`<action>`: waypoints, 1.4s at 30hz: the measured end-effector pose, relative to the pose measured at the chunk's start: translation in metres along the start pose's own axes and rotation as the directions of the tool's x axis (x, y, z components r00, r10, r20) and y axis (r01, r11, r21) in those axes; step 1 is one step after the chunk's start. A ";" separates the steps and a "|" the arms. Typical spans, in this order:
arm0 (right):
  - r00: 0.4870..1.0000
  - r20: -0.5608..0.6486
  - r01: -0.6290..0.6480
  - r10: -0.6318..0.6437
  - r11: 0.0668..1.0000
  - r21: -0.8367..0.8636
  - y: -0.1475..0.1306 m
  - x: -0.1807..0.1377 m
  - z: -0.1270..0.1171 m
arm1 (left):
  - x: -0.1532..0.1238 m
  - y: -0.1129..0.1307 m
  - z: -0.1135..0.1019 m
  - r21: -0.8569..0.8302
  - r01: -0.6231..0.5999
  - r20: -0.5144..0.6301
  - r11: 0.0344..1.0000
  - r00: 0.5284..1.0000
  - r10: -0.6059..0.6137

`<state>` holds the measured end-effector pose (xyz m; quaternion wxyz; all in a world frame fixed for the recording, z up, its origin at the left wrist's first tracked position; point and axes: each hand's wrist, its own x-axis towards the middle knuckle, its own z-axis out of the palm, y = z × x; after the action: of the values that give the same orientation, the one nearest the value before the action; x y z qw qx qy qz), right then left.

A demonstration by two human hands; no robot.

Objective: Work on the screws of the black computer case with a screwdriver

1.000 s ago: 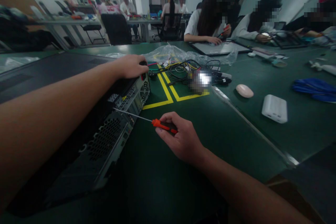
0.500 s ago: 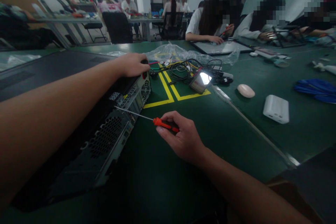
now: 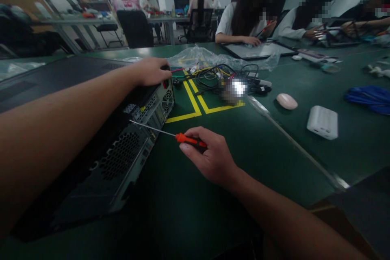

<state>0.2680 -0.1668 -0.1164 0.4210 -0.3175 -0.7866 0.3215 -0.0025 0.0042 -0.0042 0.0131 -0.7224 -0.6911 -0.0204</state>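
A black desktop computer case [image 3: 76,74] lies on its side at the left, its metal rear panel with honeycomb vents and a fan grille facing right. Over the far rear corner of the case, my left hand [image 3: 151,72] is closed on the edge; some fingertips are hidden behind it. My right hand [image 3: 211,152] wraps round the orange and black handle of a screwdriver [image 3: 182,137]. Its long thin shaft points left, and the tip meets the rear panel near the upper edge, just above the larger vent. Whether the tip sits in a screw is too small to tell.
Beyond the case lie tangled cables [image 3: 210,76], a clear plastic bag [image 3: 198,53] and a blurred bright device [image 3: 234,90]. Further right are a pale oval object [image 3: 287,101], a white box [image 3: 323,122] and a blue bundle [image 3: 370,99]. Co-workers sit across the green table.
The view has shifted slightly. Against the case, both hands and the screwdriver keep nearly the same positions.
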 end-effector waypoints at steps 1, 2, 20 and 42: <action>1.000 0.002 -0.002 0.002 1.000 0.000 -0.001 0.000 -0.001 | -0.001 0.000 -0.001 -0.008 -0.004 0.004 1.000 1.000 0.004; 1.000 0.007 -0.008 0.008 1.000 -0.001 -0.001 0.001 -0.001 | -0.002 0.000 -0.002 -0.017 -0.010 0.010 1.000 1.000 0.010; 0.998 0.035 -0.050 0.048 0.997 0.061 0.001 0.000 0.003 | -0.002 -0.004 -0.004 -0.055 -0.044 0.003 0.998 0.999 0.045; 0.999 0.009 -0.038 0.037 0.997 0.073 0.003 0.001 0.003 | -0.003 -0.001 -0.005 -0.017 -0.010 0.017 1.000 1.000 0.010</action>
<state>0.2655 -0.1651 -0.1199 0.4230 -0.3154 -0.7698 0.3591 -0.0032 0.0009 0.0009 0.0014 -0.7261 -0.6873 -0.0200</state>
